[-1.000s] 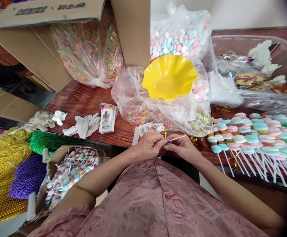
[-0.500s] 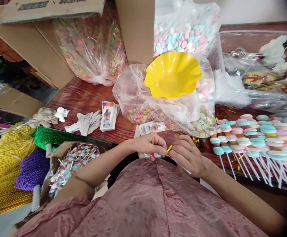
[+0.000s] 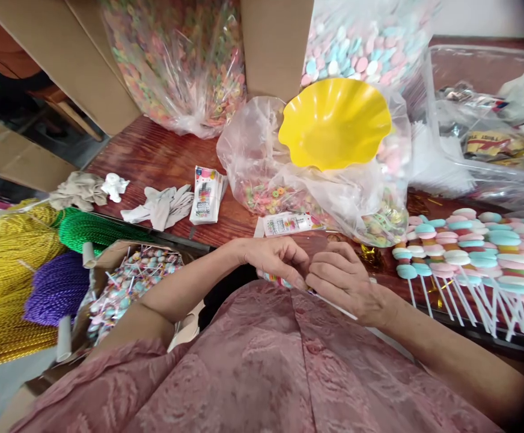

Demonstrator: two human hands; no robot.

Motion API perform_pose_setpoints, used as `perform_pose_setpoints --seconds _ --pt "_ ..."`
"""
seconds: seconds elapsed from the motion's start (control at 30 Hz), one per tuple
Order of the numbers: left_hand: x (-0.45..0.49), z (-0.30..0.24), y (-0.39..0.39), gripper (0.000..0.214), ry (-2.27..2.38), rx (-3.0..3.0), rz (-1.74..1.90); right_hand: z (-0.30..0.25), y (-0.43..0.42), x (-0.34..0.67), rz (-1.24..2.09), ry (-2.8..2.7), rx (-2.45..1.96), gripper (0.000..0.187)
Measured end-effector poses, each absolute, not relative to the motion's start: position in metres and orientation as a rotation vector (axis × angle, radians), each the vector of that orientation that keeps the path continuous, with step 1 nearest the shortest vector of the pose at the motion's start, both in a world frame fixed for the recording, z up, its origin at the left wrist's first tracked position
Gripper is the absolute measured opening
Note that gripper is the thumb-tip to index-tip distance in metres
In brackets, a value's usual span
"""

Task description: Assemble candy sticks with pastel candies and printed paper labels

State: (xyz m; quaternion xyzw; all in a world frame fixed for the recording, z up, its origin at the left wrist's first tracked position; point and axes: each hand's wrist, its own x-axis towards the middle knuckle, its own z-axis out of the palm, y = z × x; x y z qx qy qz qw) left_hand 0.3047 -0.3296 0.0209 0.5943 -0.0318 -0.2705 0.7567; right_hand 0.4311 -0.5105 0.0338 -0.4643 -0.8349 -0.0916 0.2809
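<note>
Close to my body, my left hand (image 3: 277, 260) is closed on a candy skewer (image 3: 274, 279), whose colourful candies peek out below my fingers. My right hand (image 3: 344, 279) curls around the same skewer's white stick, which juts out under the palm toward the lower right. The fingertips of both hands meet where the candies end and the stick begins. My fingers cover most of that spot. Just beyond the hands lie a printed label strip (image 3: 291, 223) and a clear bag of ring candies (image 3: 266, 195). To the right, finished-looking candy skewers (image 3: 473, 255) lie in rows.
A yellow wavy bowl (image 3: 334, 123) sits on the plastic bags. A label stack (image 3: 207, 195) and gloves (image 3: 160, 206) lie left of it. A box of wrapped candies (image 3: 131, 291) and gold cords (image 3: 14, 282) stand at lower left. A clear tub (image 3: 482, 159) is at right.
The short yellow tie end between my hands no longer shows. My fingers have closed in around the top of the stick. The view has shifted slightly.
</note>
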Motion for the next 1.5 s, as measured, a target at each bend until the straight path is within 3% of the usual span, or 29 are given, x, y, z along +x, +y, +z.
perform_pose_setpoints --seconds 0.17,0.33,0.4,0.5,0.6,0.7,0.8,0.87,1.0,1.17,1.27,1.4,1.5 --pt "0.306 0.044 -0.293 0.027 -0.179 1.7 -0.668 0.043 -0.51 0.43 -0.268 -2.37 -1.415 0.024" --pt "0.295 0.093 -0.332 0.015 -0.292 2.533 0.142 0.039 -0.496 0.45 -0.08 -2.157 -1.696 0.021" --pt "0.294 0.087 -0.351 0.018 -0.675 2.646 0.168 0.042 -0.492 0.456 0.116 -1.846 -1.732 0.021" --pt "0.305 0.054 -0.351 0.023 -0.366 2.499 0.135 0.046 -0.49 0.452 0.449 -1.475 -1.657 0.02" --pt "0.319 0.029 -0.333 0.028 0.092 1.946 0.439 0.038 -0.489 0.444 0.742 -1.32 -1.567 0.019" --pt "0.321 0.025 -0.328 0.033 0.184 1.599 0.612 0.031 -0.482 0.443 0.647 -1.244 -1.564 0.02" --pt "0.311 0.025 -0.338 0.056 0.153 1.447 0.413 0.032 -0.472 0.44 0.365 -1.332 -1.536 0.017" --pt "0.3 0.023 -0.345 0.054 0.128 1.451 0.233 0.032 -0.464 0.434 0.336 -1.309 -1.498 0.014" --pt "0.273 0.021 -0.353 0.021 0.299 1.911 0.293 0.015 -0.449 0.413 0.848 -0.883 -1.302 0.02" --pt "0.223 0.032 -0.362 0.019 0.473 2.547 0.314 -0.007 -0.443 0.377 1.268 -0.914 -1.205 0.022" --pt "0.171 0.04 -0.358 0.028 0.764 2.662 -0.176 -0.008 -0.455 0.372 0.983 -1.325 -1.424 0.009" --pt "0.109 0.045 -0.343 0.023 1.414 2.549 -0.999 -0.013 -0.481 0.391 0.491 -1.779 -1.549 0.014" --pt "0.122 0.045 -0.341 0.022 1.366 2.616 -0.996 -0.02 -0.491 0.401 0.387 -1.73 -1.555 0.018"
